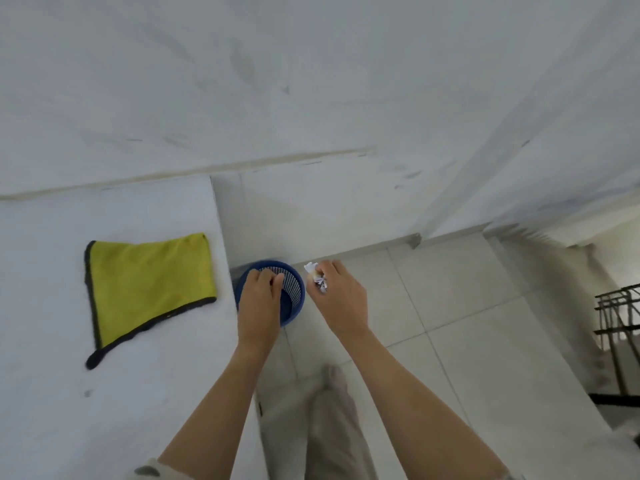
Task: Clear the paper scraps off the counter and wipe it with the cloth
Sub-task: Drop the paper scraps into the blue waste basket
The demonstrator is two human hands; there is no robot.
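The table (pixel 52 393) is a white slab occupying the lower left of the head view; its right edge drops to a tiled floor (pixel 467 306). A yellow cloth (pixel 149 285) with a dark border lies flat on the table, near that right edge, with one corner trailing toward the viewer. Neither hand touches the cloth. A small dark spot (pixel 87 393) marks the table surface nearer the viewer.

A blue mesh bin (pixel 294 289) stands on the floor just beside the table edge, close to the wall (pixel 311 81).

Left hand (pixel 259 299): positioned over the bin opening, covering its near-left portion. The fingers are curled, with the tips at the level of the bin's far rim. Whether this grip holds anything cannot be determined, as the palm side is hidden.

Right hand (pixel 341 299): positioned just to the right of the bin, above the floor. The fingers are curled round crumpled white paper scraps (pixel 317 276), which protrude from the grip on the side facing the bin. The scraps sit beside the bin rim, not inside it.

A trouser leg and foot (pixel 334 403) stand on the floor between the two forearms. A dark metal frame (pixel 620 323) is visible at the far right edge.
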